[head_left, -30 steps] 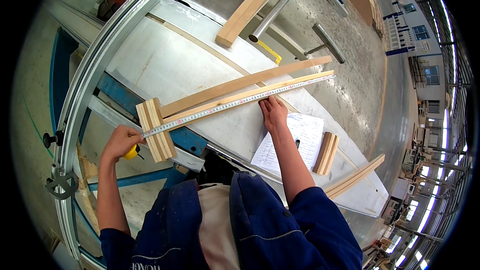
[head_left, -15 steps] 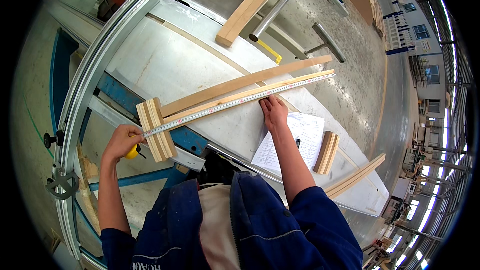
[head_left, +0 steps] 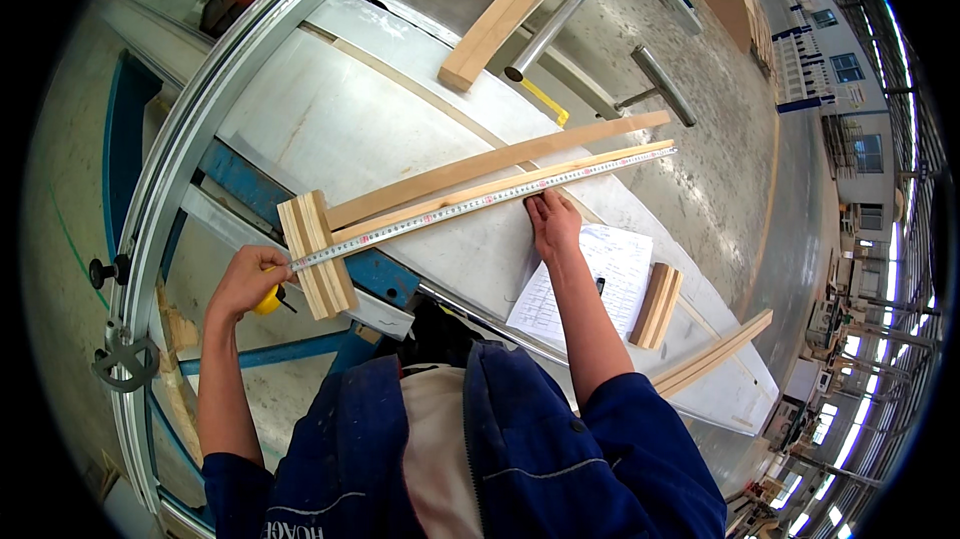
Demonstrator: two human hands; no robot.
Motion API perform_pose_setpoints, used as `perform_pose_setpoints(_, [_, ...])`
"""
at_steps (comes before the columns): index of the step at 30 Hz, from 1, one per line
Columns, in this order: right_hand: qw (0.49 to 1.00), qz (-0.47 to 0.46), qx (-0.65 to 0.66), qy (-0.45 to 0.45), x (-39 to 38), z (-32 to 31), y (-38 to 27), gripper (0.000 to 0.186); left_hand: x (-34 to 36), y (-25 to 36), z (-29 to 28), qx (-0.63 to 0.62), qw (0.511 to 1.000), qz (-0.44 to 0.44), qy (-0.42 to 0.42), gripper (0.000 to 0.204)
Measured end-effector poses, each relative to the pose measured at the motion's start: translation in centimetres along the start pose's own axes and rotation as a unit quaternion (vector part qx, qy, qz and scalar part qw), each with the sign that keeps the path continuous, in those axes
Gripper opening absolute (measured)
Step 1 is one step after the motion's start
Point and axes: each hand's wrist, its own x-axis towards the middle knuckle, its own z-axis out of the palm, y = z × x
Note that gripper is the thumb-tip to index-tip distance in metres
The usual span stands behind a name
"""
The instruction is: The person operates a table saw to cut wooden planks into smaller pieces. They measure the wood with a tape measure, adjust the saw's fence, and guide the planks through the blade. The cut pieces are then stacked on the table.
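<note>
My left hand [head_left: 243, 281] grips a tape measure by its yellow case [head_left: 268, 301], closed round it at the left end. From there the white blade [head_left: 450, 209] runs up to the right, across a short bundle of wooden pieces [head_left: 305, 224] and along a long thin wooden strip [head_left: 420, 208]. About two thirds of the way along, my right hand [head_left: 555, 229] pinches the blade's lower edge; some fingertips are hidden. A second, wider strip [head_left: 500, 155] lies just beyond. The strips' far ends stick out past the table's edge.
Below the strips is a pale metal machine table [head_left: 290, 129] with a rail [head_left: 215, 104] on its left. Written paper sheets [head_left: 610, 249], a pen [head_left: 600, 286], a short wood bundle [head_left: 657, 306] and longer strips [head_left: 715, 351] lie right. A thick timber [head_left: 510, 14] and metal bars [head_left: 570, 14] are beyond.
The whole scene sits slightly farther right in the picture. Both hands keep their places on the tape measure, and the wood has not visibly moved.
</note>
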Motion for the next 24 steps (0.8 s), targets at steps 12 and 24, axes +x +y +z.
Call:
perform_pose_setpoints(12, [1.000, -0.008, 0.009, 0.020, -0.5, 0.9, -0.4, 0.023, 1.0, -1.6, 0.2, -0.020, 1.000, -0.018, 0.000, 0.020])
perform_pose_setpoints(24, [1.000, -0.014, -0.002, 0.012, -1.0, 1.1, -0.4, 0.033, 0.9, -0.8, 0.2, -0.017, 1.000, -0.022, -0.005, 0.019])
